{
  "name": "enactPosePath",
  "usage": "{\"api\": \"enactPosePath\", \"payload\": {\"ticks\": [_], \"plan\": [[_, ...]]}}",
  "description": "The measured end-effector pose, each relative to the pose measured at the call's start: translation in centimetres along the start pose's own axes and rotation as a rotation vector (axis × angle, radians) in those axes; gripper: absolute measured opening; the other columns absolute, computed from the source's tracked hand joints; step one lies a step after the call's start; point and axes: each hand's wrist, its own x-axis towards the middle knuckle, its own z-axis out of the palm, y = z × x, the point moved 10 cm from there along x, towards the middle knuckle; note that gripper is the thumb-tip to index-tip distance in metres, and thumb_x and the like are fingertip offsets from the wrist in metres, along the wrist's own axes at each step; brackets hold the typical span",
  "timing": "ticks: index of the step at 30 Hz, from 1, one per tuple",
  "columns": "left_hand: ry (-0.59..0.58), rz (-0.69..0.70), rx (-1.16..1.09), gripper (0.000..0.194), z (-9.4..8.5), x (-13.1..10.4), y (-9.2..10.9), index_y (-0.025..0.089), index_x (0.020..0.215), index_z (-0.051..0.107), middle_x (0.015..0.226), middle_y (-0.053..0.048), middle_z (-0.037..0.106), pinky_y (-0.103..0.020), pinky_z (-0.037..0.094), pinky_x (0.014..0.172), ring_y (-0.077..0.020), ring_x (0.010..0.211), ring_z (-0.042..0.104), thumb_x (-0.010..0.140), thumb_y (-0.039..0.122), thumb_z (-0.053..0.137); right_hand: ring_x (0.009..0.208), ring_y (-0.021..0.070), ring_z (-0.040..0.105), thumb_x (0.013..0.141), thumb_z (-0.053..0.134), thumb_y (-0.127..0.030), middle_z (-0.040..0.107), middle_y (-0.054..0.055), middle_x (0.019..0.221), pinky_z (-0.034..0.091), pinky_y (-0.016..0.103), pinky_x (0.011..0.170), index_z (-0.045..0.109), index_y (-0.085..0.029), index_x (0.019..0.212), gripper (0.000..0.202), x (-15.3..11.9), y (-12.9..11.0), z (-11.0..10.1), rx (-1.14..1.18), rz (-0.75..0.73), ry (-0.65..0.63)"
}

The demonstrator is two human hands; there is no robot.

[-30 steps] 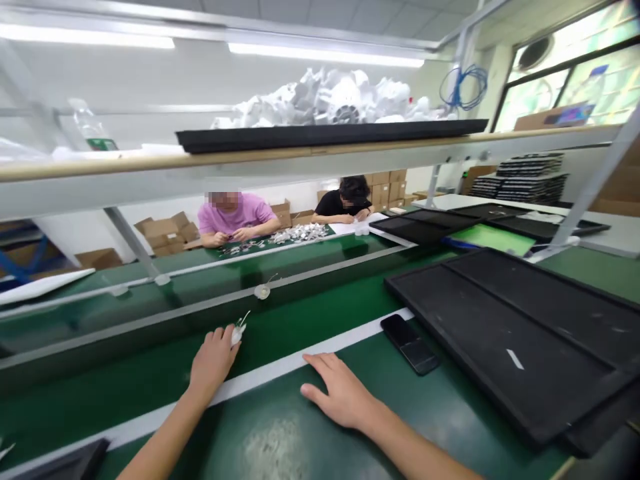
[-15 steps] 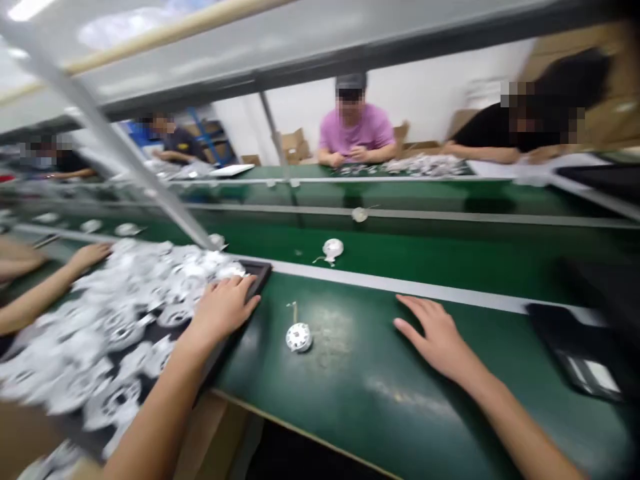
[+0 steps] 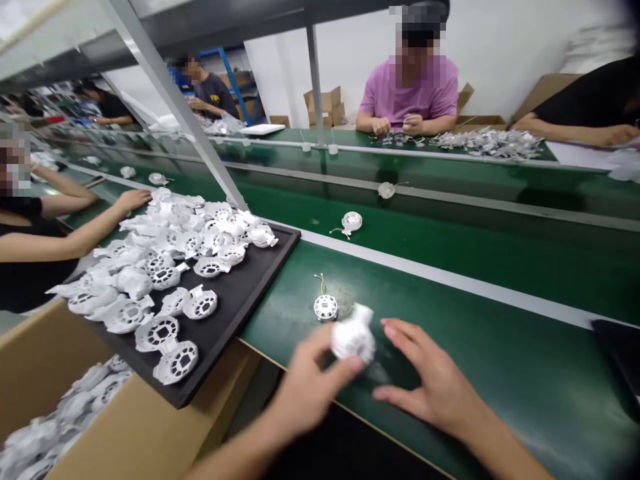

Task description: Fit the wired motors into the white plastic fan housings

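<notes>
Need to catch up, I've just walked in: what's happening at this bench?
The left hand holds a white plastic piece over the green bench; the right hand is open beside it. A round part with thin wires lies just beyond. On the left, a black tray holds a pile of white pieces. Opposite sits a person in pink.

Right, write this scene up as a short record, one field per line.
Left hand: fingers closed on a white part, blurred
Right hand: open, close to that part, apparently holding nothing
Bench: round disc with thin wires, lying just beyond the left hand
Tray: black, left of the disc, heaped with white shells
Box: cardboard, lower left, more shells inside
Across: person in pink, handling small pieces
</notes>
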Motion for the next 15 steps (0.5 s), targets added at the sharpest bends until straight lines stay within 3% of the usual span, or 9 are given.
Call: {"api": "enactPosePath", "payload": {"ticks": [1,2,3,4,5,8,10,12,15], "plan": [[-0.068,-0.041,-0.175,0.031,3.6,-0.9,-0.5,0.021,0.107,0.075,0.106,-0.008,0.074,-0.036,0.056,0.09,-0.025,0.099,0.07,0.095,0.048,0.07,0.115,0.0267,0.067,0.094,0.075,-0.041,0.06,0.014,0.133,0.061,0.036,0.089,0.037,-0.026,0.16,0.077,-0.1,-1.1,0.3,0.033,-0.032,-0.024],[-0.111,-0.065,-0.288,0.032,6.0,-1.6,-0.8,0.02,0.111,0.074,0.107,-0.009,0.073,-0.037,0.056,0.089,-0.025,0.098,0.07,0.099,0.049,0.065,0.11,0.0256,0.068,0.093,0.075,-0.04,0.061,0.013,0.129,0.061,0.034,0.085,0.039,-0.026,0.159,0.076,-0.2,-1.6,0.0,0.059,-0.034,-0.019],[-0.116,-0.043,-0.321,0.033,7.0,-1.8,-1.0,0.02,0.113,0.073,0.107,-0.01,0.072,-0.038,0.056,0.088,-0.025,0.097,0.07,0.1,0.049,0.062,0.106,0.0243,0.069,0.094,0.075,-0.038,0.061,0.012,0.125,0.061,0.033,0.083,0.043,-0.027,0.157,0.071,-0.4,-1.4,-0.5,0.076,-0.001,-0.005],[-0.065,0.017,-0.264,0.033,6.3,-1.6,-1.1,0.021,0.114,0.072,0.109,-0.01,0.071,-0.039,0.055,0.09,-0.0256,0.099,0.069,0.1,0.048,0.062,0.105,0.0238,0.069,0.095,0.073,-0.037,0.062,0.011,0.123,0.06,0.033,0.084,0.045,-0.029,0.155,0.066,-0.5,-0.7,-1.1,0.085,0.062,0.004],[0.038,0.098,-0.125,0.032,4.4,-1.1,-1.1,0.022,0.116,0.071,0.113,-0.011,0.069,-0.042,0.053,0.095,-0.0271,0.105,0.067,0.098,0.048,0.065,0.106,0.0242,0.068,0.095,0.072,-0.037,0.062,0.01,0.124,0.06,0.035,0.086,0.047,-0.03,0.154,0.064,-0.6,0.6,-1.5,0.084,0.149,0.001],[0.35,0.225,0.467,0.057,-3.0,0.5,-1.6,0.026,0.134,0.062,0.132,-0.013,0.061,-0.053,0.042,0.109,-0.0349,0.126,0.055,0.083,0.043,0.082,0.11,0.0274,0.067,0.098,0.066,-0.043,0.063,0.009,0.126,0.06,0.04,0.088,0.045,-0.035,0.155,0.061,-1.3,5.3,-1.8,-0.006,0.434,-0.107],[0.34,0.155,0.687,0.079,-5.2,2.3,-3.2,0.028,0.152,0.044,0.136,-0.012,0.061,-0.057,0.037,0.111,-0.0359,0.13,0.051,0.084,0.038,0.082,0.113,0.03,0.064,0.098,0.063,-0.047,0.064,0.008,0.124,0.06,0.044,0.088,0.048,-0.038,0.154,0.058,-1.8,7.7,-1.5,-0.088,0.524,-0.181],[0.23,0.103,0.732,0.085,-4.5,3.6,-4.7,0.031,0.159,0.03,0.132,-0.009,0.065,-0.054,0.037,0.109,-0.0327,0.127,0.054,0.09,0.034,0.078,0.118,0.0327,0.061,0.096,0.063,-0.053,0.064,0.009,0.124,0.059,0.049,0.092,0.057,-0.039,0.147,0.053,-2.1,9.0,-1.2,-0.13,0.557,-0.209],[0.081,0.144,0.692,0.086,-0.3,3.9,-4.9,0.034,0.161,0.024,0.131,-0.007,0.067,-0.051,0.037,0.109,-0.0302,0.122,0.057,0.093,0.032,0.076,0.115,0.0318,0.062,0.094,0.066,-0.06,0.063,0.008,0.123,0.056,0.053,0.098,0.064,-0.039,0.138,0.05,-2.2,9.8,-1.1,-0.069,0.615,-0.194]]}}
